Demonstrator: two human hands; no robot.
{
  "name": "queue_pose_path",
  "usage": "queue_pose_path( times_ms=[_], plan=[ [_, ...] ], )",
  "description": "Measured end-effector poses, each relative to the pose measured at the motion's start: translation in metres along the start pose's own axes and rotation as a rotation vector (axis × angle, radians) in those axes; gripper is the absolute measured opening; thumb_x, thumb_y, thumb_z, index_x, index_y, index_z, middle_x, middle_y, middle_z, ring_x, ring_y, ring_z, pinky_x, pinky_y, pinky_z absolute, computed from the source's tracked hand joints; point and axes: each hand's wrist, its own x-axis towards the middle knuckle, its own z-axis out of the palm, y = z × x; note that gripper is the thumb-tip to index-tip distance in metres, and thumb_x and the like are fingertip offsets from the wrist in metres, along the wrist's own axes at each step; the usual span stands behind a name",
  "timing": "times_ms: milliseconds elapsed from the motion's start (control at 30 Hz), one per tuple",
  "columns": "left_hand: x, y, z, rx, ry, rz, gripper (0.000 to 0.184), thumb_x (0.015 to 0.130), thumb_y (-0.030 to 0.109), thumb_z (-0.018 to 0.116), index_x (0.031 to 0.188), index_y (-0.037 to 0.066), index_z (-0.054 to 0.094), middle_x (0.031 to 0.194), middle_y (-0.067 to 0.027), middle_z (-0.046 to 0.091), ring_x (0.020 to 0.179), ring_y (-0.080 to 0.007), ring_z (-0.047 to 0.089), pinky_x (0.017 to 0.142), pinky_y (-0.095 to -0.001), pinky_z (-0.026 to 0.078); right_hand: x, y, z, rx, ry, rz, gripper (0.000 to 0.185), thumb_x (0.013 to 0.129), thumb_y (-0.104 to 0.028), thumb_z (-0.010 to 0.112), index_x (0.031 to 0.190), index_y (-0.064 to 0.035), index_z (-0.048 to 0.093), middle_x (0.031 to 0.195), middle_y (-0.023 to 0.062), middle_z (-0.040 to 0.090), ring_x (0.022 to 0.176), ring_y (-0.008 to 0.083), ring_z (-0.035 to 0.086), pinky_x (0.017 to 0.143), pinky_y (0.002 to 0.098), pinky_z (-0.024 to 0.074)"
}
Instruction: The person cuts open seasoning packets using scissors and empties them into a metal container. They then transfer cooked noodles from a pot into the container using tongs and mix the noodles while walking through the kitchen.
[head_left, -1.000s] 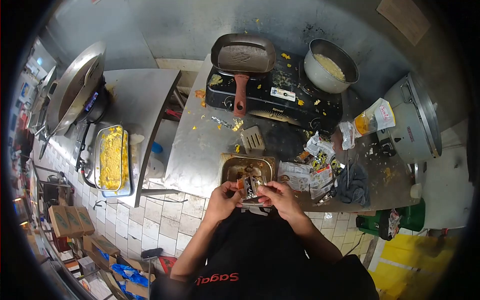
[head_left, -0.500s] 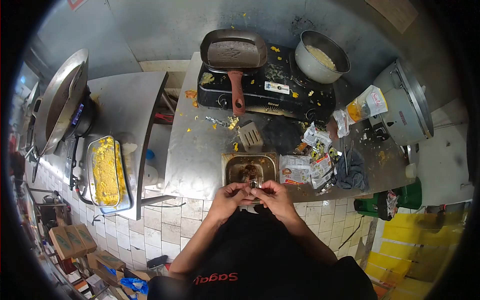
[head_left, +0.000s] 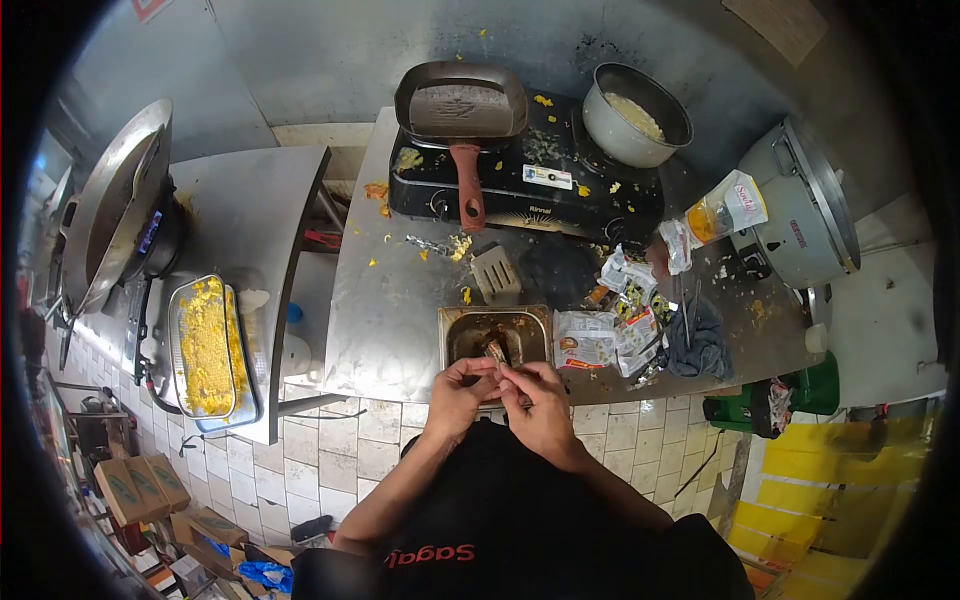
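My left hand and my right hand meet over the near edge of a rectangular metal pan. Between their fingertips they pinch a small packet, partly hidden by the fingers. Brownish residue lies inside the pan. Just right of it are crumpled, opened wrappers. Behind the pan a slotted spatula rests on the metal table.
A square pan and a pot stand on the black stove. At right are a cloth, a pouch and a large cooker. The left table holds a wok and a tray of yellow food.
The packet has gone from spread between my hands to mostly covered by my fingers. My hands have drawn closer together. The camera view has shifted slightly.
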Motion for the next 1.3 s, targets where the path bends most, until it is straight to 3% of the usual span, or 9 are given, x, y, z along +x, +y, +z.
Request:
queue_pose_path(
  times_ms=[200,300,367,567,800,867,1000,1067,1300],
  plan=[
    [0.001,-0.001,0.001,-0.173,-0.015,-0.052,0.022,0.090,0.001,0.065,0.109,-0.007,0.058,0.100,-0.0116,0.065,0.091,-0.0175,0.066,0.082,-0.0287,0.057,0.004,0.012,-0.003,0.129,-0.015,0.083,0.022,0.089,-0.006,0.065,0.111,-0.0028,0.068,0.103,0.0145,0.063,0.081,0.0168,0.066,0.067,0.0267,0.0550],
    [0.000,-0.002,0.001,-0.139,-0.009,-0.055,0.022,0.090,0.003,0.065,0.109,-0.006,0.058,0.098,-0.0115,0.066,0.090,-0.0179,0.067,0.082,-0.0285,0.057,0.003,0.030,0.000,0.368,-0.030,0.187,0.018,0.091,-0.008,0.065,0.108,-0.0019,0.068,0.101,0.0097,0.064,0.083,0.0102,0.063,0.068,0.0240,0.0531],
    [0.000,-0.003,-0.001,-0.135,-0.014,-0.100,0.020,0.092,0.006,0.065,0.107,-0.006,0.060,0.095,-0.0110,0.067,0.087,-0.0169,0.067,0.080,-0.0273,0.057,0.004,0.033,-0.001,0.606,-0.062,0.396,0.015,0.090,-0.003,0.065,0.105,0.0003,0.064,0.092,0.0036,0.065,0.083,0.0087,0.061,0.072,0.0220,0.0508],
    [-0.005,0.001,0.000,-0.070,-0.084,-0.178,0.014,0.092,0.012,0.065,0.098,0.000,0.065,0.089,-0.0082,0.068,0.079,-0.0132,0.066,0.075,-0.0262,0.054,0.006,0.037,-0.002,0.824,-0.033,0.470,0.021,0.090,-0.005,0.067,0.108,-0.0015,0.057,0.091,0.0041,0.063,0.081,0.0085,0.061,0.071,0.0237,0.0514],
    [-0.004,-0.004,-0.003,0.093,-0.118,-0.099,0.010,0.093,0.010,0.063,0.098,0.002,0.065,0.088,-0.0049,0.066,0.079,-0.0104,0.062,0.075,-0.0255,0.051,0.020,0.038,-0.025,0.772,-0.342,0.593,0.024,0.090,-0.016,0.070,0.107,-0.0011,0.063,0.093,0.0036,0.066,0.081,0.0079,0.061,0.071,0.0228,0.0502],
    [-0.003,-0.009,-0.002,0.206,-0.142,-0.014,0.011,0.095,0.011,0.062,0.097,0.001,0.065,0.086,-0.0038,0.066,0.077,-0.0092,0.061,0.071,-0.0243,0.050,0.023,0.040,-0.025,0.592,-0.465,0.549,0.022,0.090,-0.020,0.071,0.100,-0.0008,0.067,0.088,0.0020,0.067,0.079,0.0069,0.061,0.070,0.0220,0.0495],
    [-0.005,0.000,0.002,0.430,-0.113,0.018,0.014,0.093,0.010,0.060,0.097,-0.002,0.065,0.086,-0.0070,0.067,0.076,-0.0100,0.061,0.069,-0.0256,0.050,0.021,0.044,-0.014,0.606,-0.376,0.562,0.027,0.089,-0.025,0.072,0.095,0.0012,0.069,0.080,0.0018,0.067,0.070,0.0051,0.059,0.062,0.0222,0.0476],
    [-0.006,0.002,0.003,0.643,-0.067,0.097,0.016,0.090,0.011,0.061,0.098,-0.003,0.065,0.083,-0.0123,0.068,0.073,-0.0122,0.061,0.068,-0.0283,0.050,0.018,0.047,-0.008,0.415,-0.285,0.533,0.020,0.090,-0.021,0.070,0.089,-0.0014,0.069,0.080,-0.0013,0.065,0.071,0.0043,0.056,0.062,0.0213,0.0450],
    [-0.004,-0.015,0.004,0.616,0.006,0.250,0.020,0.089,0.013,0.061,0.101,-0.002,0.066,0.088,-0.0174,0.070,0.078,-0.0201,0.067,0.070,-0.0323,0.051,0.014,0.042,0.014,0.269,-0.094,0.422,0.021,0.091,-0.020,0.069,0.089,0.0001,0.068,0.076,-0.0014,0.063,0.068,0.0031,0.053,0.059,0.0204,0.0415]
  ],
)
